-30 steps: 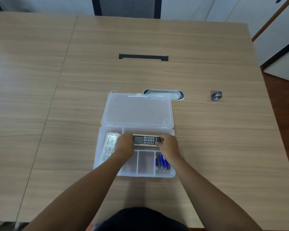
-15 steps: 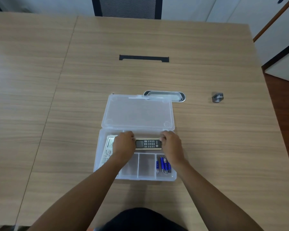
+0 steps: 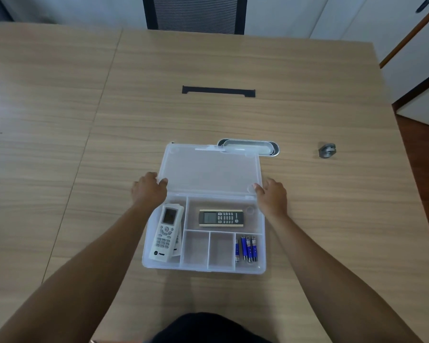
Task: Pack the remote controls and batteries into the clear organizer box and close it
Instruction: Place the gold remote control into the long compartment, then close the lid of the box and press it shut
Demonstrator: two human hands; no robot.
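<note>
The clear organizer box (image 3: 203,270) lies open on the wooden table, its lid (image 3: 208,169) folded flat away from me. A white remote (image 3: 167,233) lies in the left compartment with another white item partly hidden beneath it. A dark remote (image 3: 221,217) lies loose in the wide upper compartment. Several blue batteries (image 3: 247,248) stand in the bottom right compartment. My left hand (image 3: 148,191) grips the lid's near left corner with the thumb on top. My right hand (image 3: 273,195) grips the near right corner the same way.
A silver oval cable grommet (image 3: 270,147) sits just behind the lid. A black slot (image 3: 218,91) lies farther back. A small grey metal object (image 3: 327,151) rests to the right. A chair (image 3: 195,13) stands at the table's far edge.
Both hands have let go of the dark remote, which now lies in the upper compartment. They moved outward and away from me to the lid's near corners.
</note>
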